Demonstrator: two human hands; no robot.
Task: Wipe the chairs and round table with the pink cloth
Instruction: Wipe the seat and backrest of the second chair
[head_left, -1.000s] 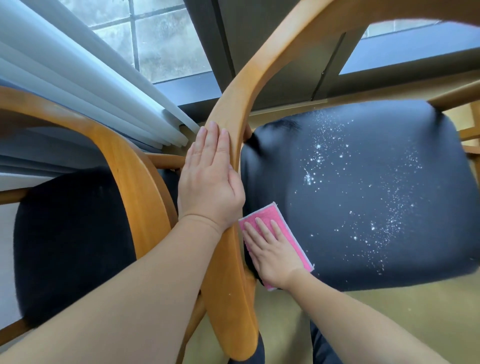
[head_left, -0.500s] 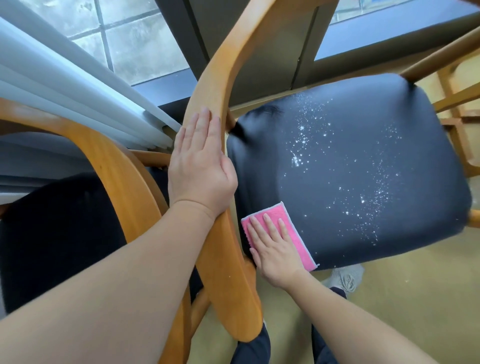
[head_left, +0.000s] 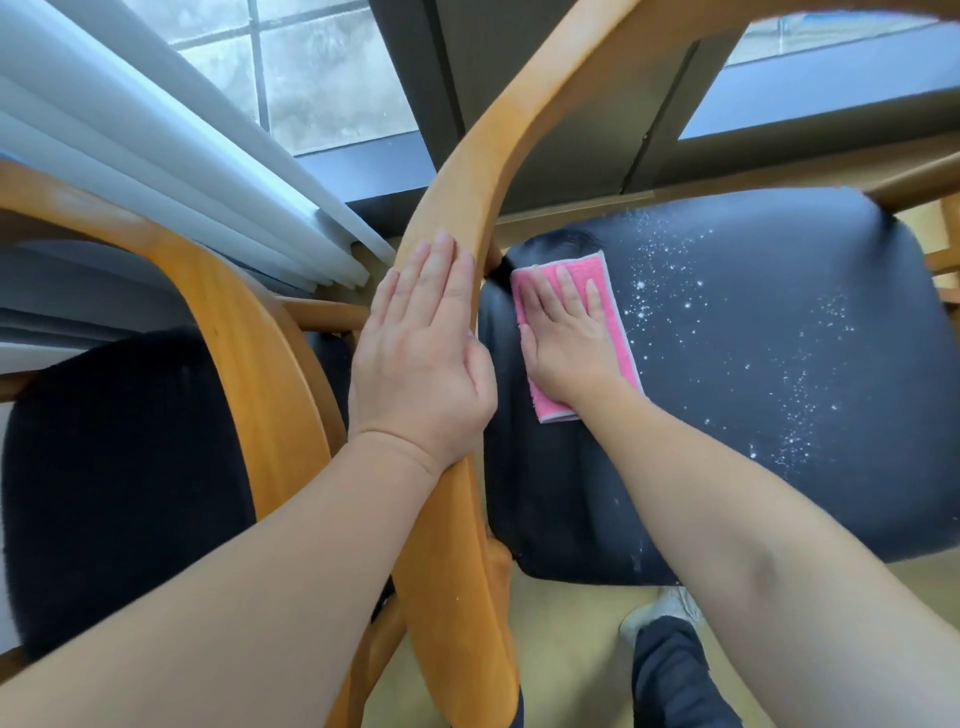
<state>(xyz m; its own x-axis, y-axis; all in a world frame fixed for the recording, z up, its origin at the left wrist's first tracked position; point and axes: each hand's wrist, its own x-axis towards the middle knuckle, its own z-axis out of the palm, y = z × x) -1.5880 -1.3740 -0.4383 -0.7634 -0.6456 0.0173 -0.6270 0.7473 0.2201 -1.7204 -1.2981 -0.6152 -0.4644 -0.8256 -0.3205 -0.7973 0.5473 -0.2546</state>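
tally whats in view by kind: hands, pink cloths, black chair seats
hands: 2, the left hand on the wooden armrest, the right hand flat on the cloth
pink cloth: 1
black chair seats: 2, the left seat and the speckled right seat
total: 5

Pink cloth (head_left: 571, 332), white-edged, on black seat (head_left: 779, 374) speckled with white specks (head_left: 670, 291). Honey-orange wooden armrest (head_left: 457, 208). Second seat (head_left: 119, 483) plain black. White blinds (head_left: 156, 171), yellowish floor (head_left: 566, 649), dark trousers (head_left: 675, 675).
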